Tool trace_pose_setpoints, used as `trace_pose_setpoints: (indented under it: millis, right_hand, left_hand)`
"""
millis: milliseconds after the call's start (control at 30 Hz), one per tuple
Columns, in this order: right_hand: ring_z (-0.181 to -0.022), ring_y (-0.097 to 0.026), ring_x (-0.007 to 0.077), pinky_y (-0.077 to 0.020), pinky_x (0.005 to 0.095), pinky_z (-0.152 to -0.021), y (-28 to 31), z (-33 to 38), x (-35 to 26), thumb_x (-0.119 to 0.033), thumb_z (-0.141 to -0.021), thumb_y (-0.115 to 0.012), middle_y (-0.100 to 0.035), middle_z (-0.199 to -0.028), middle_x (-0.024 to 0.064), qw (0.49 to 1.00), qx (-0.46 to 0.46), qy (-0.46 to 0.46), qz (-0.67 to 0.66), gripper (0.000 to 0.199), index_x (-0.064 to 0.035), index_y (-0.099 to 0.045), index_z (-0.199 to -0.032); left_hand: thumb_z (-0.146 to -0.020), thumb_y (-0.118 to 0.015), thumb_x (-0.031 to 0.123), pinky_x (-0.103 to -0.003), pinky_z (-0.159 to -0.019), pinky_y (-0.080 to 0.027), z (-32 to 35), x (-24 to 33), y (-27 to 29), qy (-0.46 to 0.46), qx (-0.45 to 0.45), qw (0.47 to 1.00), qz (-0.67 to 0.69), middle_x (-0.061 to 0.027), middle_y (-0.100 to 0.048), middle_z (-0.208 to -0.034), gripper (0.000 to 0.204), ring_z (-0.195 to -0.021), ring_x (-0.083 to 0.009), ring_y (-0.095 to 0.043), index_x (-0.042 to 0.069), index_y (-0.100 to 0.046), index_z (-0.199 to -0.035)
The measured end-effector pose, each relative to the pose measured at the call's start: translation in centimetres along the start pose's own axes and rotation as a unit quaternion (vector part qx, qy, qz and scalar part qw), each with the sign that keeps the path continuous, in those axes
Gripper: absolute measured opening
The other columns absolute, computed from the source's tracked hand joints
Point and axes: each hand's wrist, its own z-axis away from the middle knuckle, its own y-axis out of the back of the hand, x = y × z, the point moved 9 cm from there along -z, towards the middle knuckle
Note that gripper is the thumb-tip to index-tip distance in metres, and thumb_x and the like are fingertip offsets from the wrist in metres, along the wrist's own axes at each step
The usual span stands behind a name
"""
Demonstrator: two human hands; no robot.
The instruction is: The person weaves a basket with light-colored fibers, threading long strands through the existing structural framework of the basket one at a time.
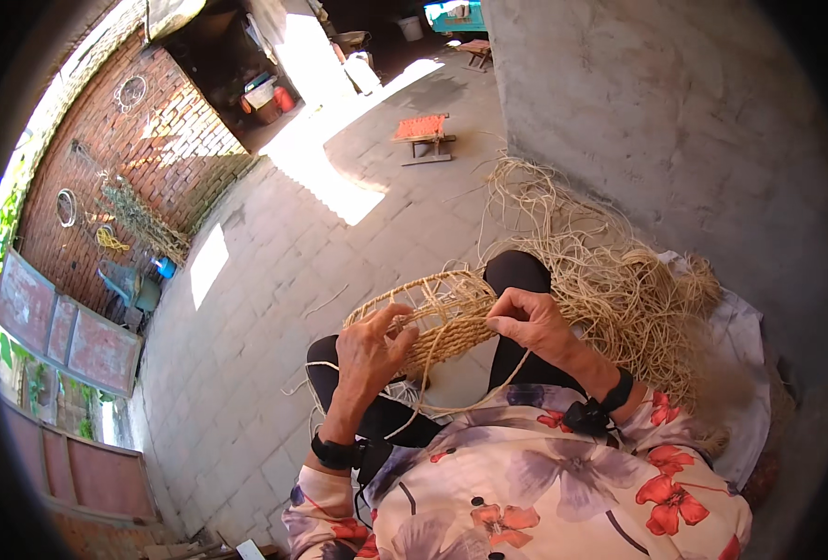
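A half-woven basket [451, 338] of twisted tan straw cord lies across my knees, its open framework showing along the far side. My left hand [369, 353] grips its left end, with the fingers curled over the woven edge and the thumb toward me. At the right end, my right hand [537, 322] is closed in a pinch, thumb against forefinger, close to the weave. A loose straw cord [474, 408] loops toward my lap and runs up under that hand. What exactly sits between the pinched fingertips is too small to see clearly.
A large heap of loose straw cord [619, 308] lies to my right on a pale sheet [738, 350], beside a grey wall [675, 103]. A low stool with an orange seat [421, 128] stands ahead on the paved floor [274, 271]. A brick wall [106, 121] rises at left.
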Motion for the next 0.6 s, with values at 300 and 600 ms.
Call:
trace_pose_setpoints:
  millis: [300, 600]
  right_hand:
    - [-0.060, -0.061, 0.0189, -0.0478, 0.0297, -0.055, -3.2, -1.6, -5.0, 0.002, -0.078, -0.067, -0.060, -0.073, 0.0093, 0.895, 0.060, 0.271, 0.350, 0.010, -0.0017, -0.060, -0.083]
    - [-0.072, -0.064, 0.0367, -0.0522, 0.0447, -0.062, -8.6, -3.2, -4.7, -0.002, -0.078, -0.064, -0.058, -0.076, 0.0162, 0.856, -0.011, 0.333, 0.395, 0.013, -0.0048, -0.056, -0.088]
  left_hand:
    - [-0.077, -0.076, 0.012, -0.038, -0.066, -0.051, 0.5, 1.4, 0.9, -0.077, 0.104, 0.991, -0.040, -0.0074, -0.062, -0.085, 0.011, -0.075, -0.0263, -0.065, 0.010, -0.071, -0.087]
    - [-0.078, -0.074, 0.011, -0.038, -0.064, -0.050, 0.5, 1.5, 0.7, -0.101, 0.098, 0.988, -0.056, -0.0069, -0.061, -0.079, 0.008, -0.074, -0.0266, -0.063, 0.011, -0.072, -0.085]
